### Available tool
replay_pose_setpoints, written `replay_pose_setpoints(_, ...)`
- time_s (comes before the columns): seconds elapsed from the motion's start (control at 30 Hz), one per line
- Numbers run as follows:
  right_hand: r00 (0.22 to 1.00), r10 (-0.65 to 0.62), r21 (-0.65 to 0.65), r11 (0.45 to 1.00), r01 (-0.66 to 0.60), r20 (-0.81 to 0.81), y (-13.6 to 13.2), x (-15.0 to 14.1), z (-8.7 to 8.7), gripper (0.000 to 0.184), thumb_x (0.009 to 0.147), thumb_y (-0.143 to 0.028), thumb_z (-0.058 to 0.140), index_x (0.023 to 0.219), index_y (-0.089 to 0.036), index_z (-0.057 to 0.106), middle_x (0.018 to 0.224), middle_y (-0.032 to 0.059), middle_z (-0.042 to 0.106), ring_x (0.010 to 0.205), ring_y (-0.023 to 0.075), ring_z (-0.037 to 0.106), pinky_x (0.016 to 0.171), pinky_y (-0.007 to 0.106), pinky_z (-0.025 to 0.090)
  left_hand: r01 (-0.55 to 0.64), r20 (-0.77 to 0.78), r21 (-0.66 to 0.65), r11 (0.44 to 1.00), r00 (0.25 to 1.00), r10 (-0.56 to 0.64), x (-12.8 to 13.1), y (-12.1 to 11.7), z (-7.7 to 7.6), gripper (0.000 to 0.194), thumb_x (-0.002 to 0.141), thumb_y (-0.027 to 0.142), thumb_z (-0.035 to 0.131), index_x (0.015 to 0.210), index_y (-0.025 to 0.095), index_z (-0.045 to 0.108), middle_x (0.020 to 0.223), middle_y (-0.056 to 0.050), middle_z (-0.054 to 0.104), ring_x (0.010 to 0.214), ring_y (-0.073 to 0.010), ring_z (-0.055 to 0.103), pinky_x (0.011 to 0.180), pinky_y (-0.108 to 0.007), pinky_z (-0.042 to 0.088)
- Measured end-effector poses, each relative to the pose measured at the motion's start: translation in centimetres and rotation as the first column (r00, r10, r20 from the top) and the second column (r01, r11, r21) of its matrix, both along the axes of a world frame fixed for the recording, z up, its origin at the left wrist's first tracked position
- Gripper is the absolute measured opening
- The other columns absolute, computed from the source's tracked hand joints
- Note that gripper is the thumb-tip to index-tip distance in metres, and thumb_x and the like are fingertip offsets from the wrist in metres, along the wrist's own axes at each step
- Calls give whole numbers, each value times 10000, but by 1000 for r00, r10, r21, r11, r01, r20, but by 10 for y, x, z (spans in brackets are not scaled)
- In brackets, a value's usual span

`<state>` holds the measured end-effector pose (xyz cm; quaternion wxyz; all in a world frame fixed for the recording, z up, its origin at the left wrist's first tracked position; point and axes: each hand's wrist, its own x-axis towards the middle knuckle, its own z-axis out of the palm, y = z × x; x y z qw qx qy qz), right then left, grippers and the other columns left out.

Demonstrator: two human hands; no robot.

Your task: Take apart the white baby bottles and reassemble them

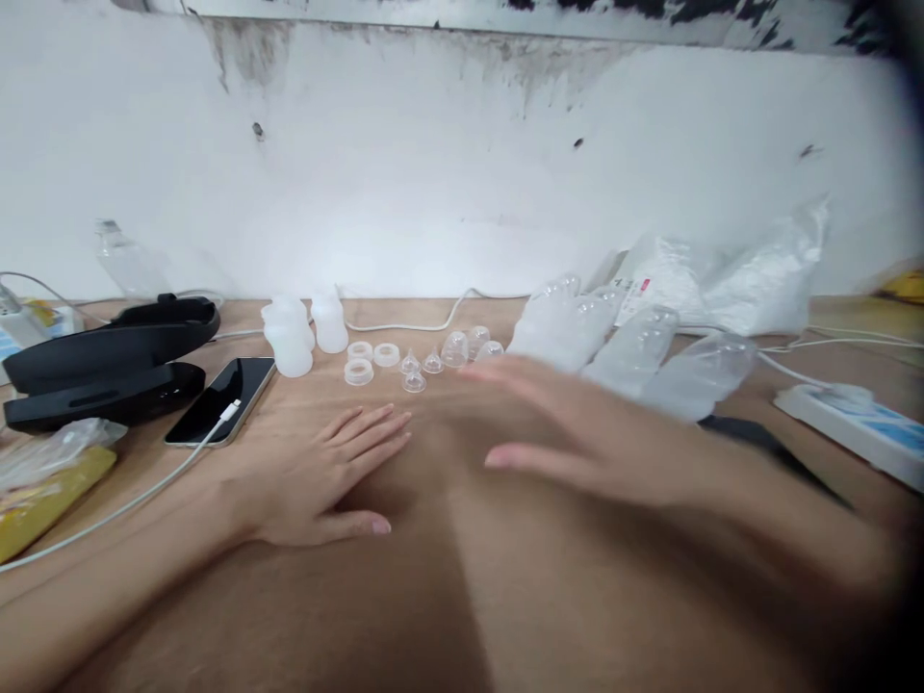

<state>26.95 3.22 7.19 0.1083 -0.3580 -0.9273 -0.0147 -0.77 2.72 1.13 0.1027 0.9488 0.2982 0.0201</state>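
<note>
My left hand lies flat on the brown table, palm down, fingers stretched out and holding nothing. My right hand hovers just above the table, blurred by motion, fingers extended and empty. Beyond the hands sit two white translucent bottles, several white rings, several small clear nipples and clear caps. To the right of these lie clear bottles wrapped in plastic, just past my right fingertips.
A phone on a white cable lies left of my left hand, with a black device behind it. A yellow packet is at the far left. White plastic bags and a power strip are at the right. A white wall stands behind.
</note>
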Motion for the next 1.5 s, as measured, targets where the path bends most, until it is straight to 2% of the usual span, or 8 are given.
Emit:
replay_pose_setpoints(0.1,985,156,-182,973,-139,77,-1,-25,-47,724,843,-571,310,1380,-93,227,1451,128,176,1331,279,130,1058,476,213,4,-42,-39,999,999,-6,-3,0,-3,738,850,518,379,1395,222,-22,1471,-72,28,1343,-273,18,1073,-499,41)
replay_pose_setpoints(0.23,972,225,-301,933,-195,66,3,-29,-78,721,862,-540,293,1386,-58,178,1448,154,116,1339,258,55,1081,502,94,-3,-30,-66,998,1000,1,-4,1,-8,741,848,518,383,1393,225,-25,1466,-75,38,1343,-260,49,1077,-486,52)
replay_pose_setpoints(0.93,975,221,-274,939,-210,9,2,-25,-75,702,839,-537,366,1369,-90,261,1436,147,200,1330,259,147,1070,494,145,-6,-14,-18,1000,1000,5,-4,0,-10,734,829,536,402,1399,211,72,1470,-101,54,1344,-270,60,1070,-500,69)
replay_pose_setpoints(1.03,991,113,-214,969,-127,-78,11,-29,-70,592,815,-519,439,1274,-146,436,1331,116,431,1222,253,384,1004,450,307,-99,65,128,987,994,91,-4,9,-8,669,821,529,424,1369,201,224,1474,-116,43,1343,-285,70,1061,-516,80)
replay_pose_setpoints(1.13,966,-114,-160,984,77,-232,32,-40,-67,443,830,-445,460,1193,-192,487,1090,72,603,907,188,584,802,353,463,-322,159,265,909,944,289,-4,30,-9,540,876,450,357,1333,172,286,1459,-124,167,1335,-255,138,1059,-494,130)
replay_pose_setpoints(1.23,934,-248,-122,967,223,-255,59,-55,-70,419,821,-433,481,1153,-177,497,910,54,632,744,171,593,650,301,473,-433,174,308,847,901,397,-5,48,-15,477,896,397,330,1281,116,353,1354,-160,385,1275,-281,288,1022,-530,184)
replay_pose_setpoints(1.33,939,-258,-81,966,246,-227,77,-67,-76,314,831,-388,480,1041,-173,570,828,61,629,727,193,594,608,300,456,-415,163,319,852,910,382,-5,50,-17,384,888,371,366,1157,127,490,1175,-134,559,1145,-283,444,975,-502,273)
replay_pose_setpoints(1.5,940,-242,-16,969,246,-241,78,-69,-84,276,853,-322,452,1064,-189,571,1001,92,583,813,218,592,646,333,472,-422,226,287,860,902,368,4,33,-7,340,855,319,434,1155,168,486,1228,-102,492,1014,-215,525,884,-375,408)
